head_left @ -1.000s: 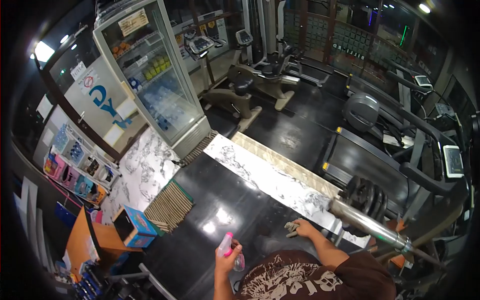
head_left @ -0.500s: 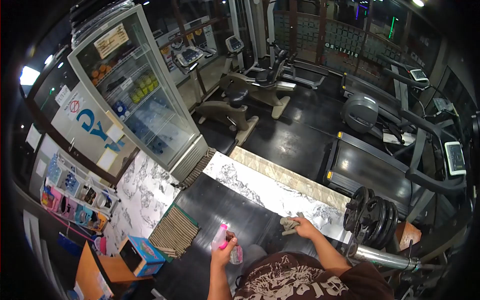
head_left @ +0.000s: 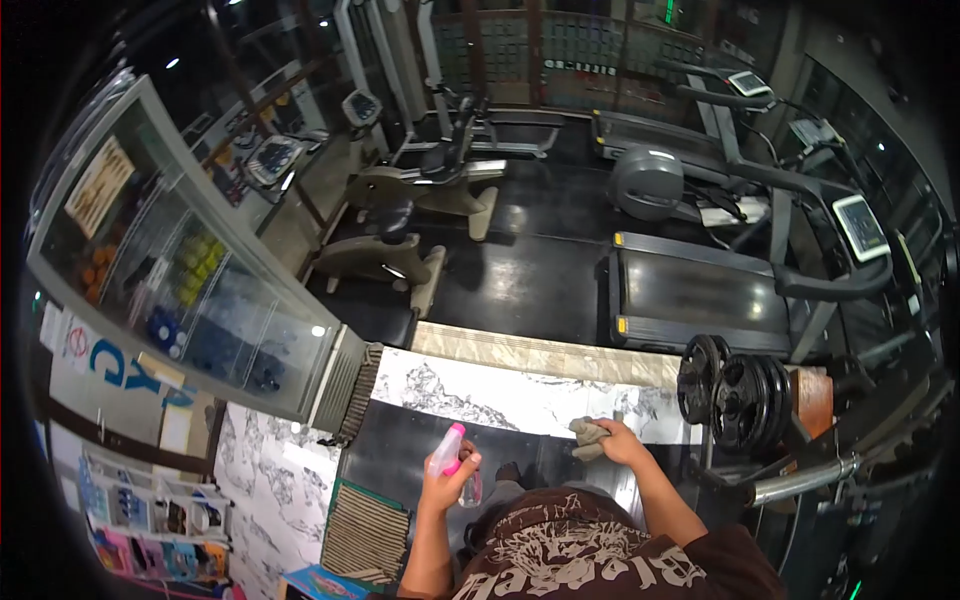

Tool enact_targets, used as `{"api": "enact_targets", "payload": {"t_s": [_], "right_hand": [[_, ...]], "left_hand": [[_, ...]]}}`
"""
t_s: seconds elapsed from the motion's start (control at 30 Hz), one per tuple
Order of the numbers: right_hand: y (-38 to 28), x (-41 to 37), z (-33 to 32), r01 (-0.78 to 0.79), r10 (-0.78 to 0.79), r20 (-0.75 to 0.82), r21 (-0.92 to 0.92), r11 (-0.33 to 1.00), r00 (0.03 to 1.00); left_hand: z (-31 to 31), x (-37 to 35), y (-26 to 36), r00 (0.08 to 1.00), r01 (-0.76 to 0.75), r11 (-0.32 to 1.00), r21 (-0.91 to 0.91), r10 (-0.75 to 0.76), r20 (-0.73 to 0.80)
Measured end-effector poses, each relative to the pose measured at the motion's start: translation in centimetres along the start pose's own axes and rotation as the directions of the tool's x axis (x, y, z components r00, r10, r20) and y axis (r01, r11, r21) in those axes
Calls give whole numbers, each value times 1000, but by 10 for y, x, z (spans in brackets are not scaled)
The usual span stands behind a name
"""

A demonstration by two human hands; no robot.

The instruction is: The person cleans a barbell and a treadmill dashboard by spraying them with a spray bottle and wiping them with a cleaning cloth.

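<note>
A spray bottle (head_left: 449,450) with a pink top and a clear body is gripped in my left hand (head_left: 450,482), in front of my torso. My right hand (head_left: 622,443) is closed around a crumpled greyish-beige cloth (head_left: 590,438), held out to the right. Both hands are in the air above the dark floor mat and the white marbled step (head_left: 480,392). The two hands are apart from each other, and neither touches anything else that I can see.
A glass-door drinks fridge (head_left: 230,290) stands at the left, with a striped doormat (head_left: 365,530) below it. Weight plates (head_left: 745,405) are stacked at the right near a metal bar (head_left: 800,482). Beyond the step are a treadmill (head_left: 700,290) and exercise bikes (head_left: 375,255).
My view has turned to the right, so the fridge and bikes sit further left. The spray bottle and cloth stay in the same hands. A foot now shows below me.
</note>
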State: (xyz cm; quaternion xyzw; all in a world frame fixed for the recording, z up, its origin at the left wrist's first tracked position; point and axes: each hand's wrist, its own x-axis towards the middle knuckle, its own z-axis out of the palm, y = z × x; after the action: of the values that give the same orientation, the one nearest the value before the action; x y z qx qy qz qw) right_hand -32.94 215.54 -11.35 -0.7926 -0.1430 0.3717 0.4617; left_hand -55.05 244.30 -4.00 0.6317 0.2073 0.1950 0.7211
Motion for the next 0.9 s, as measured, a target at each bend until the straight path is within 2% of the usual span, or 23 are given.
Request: {"api": "enact_targets", "payload": {"t_s": [0.07, 0.1, 0.13, 0.2, 0.3, 0.4, 0.43, 0.5, 0.57, 0.67, 0.7, 0.8, 0.9], "right_hand": [[-31, 7, 5, 44, -45, -29, -20, 999, 999], [-34, 16, 9, 0, 0, -39, 23, 1000, 999], [-42, 18, 11, 2, -5, -90, -33, 999, 996], [-39, 34, 17, 44, -41, -81, 30, 999, 996], [-48, 49, 14, 24, -24, 1, 52, 998, 1000], [-40, 82, 6, 39, -38, 31, -31, 999, 999], [-42, 92, -2, -10, 12, 59, -32, 999, 998], [-41, 113, -16, 11, -10, 32, -48, 999, 999], [-39, 134, -34, 43, -43, 2, -5, 999, 999], [-34, 169, -72, 9, -9, 14, 26, 1000, 1000], [-38, 178, -88, 10, -11, 13, 49, 999, 1000], [-53, 197, -144, -11, 11, -16, -41, 999, 1000], [-39, 221, -202, 32, -33, -34, -24, 999, 999]], "left_hand": [[-10, 25, 5, 1000, -24, 999, 21, 24, 13], [-14, 36, 8, 1000, -14, 999, 33, 13, 26], [-17, 47, 13, 999, -5, 999, 47, 3, 40], [-20, 62, 14, 998, 23, 999, 33, -25, 58], [-18, 84, 8, 995, 76, 996, -34, -74, 66], [-7, 104, -5, 989, 133, 990, -57, -129, 67], [0, 111, -8, 988, 140, 988, -67, -135, 69], [11, 128, -14, 983, 160, 986, -54, -154, 104], [22, 147, -21, 969, 186, 983, -10, -182, 167], [55, 181, -16, 981, 133, 991, 29, -136, 141], [67, 192, -17, 983, 132, 991, 6, -132, 125], [109, 226, -17, 989, 131, 987, -92, -123, 80], [156, 260, -13, 989, 147, 965, -218, -138, 55]]}}
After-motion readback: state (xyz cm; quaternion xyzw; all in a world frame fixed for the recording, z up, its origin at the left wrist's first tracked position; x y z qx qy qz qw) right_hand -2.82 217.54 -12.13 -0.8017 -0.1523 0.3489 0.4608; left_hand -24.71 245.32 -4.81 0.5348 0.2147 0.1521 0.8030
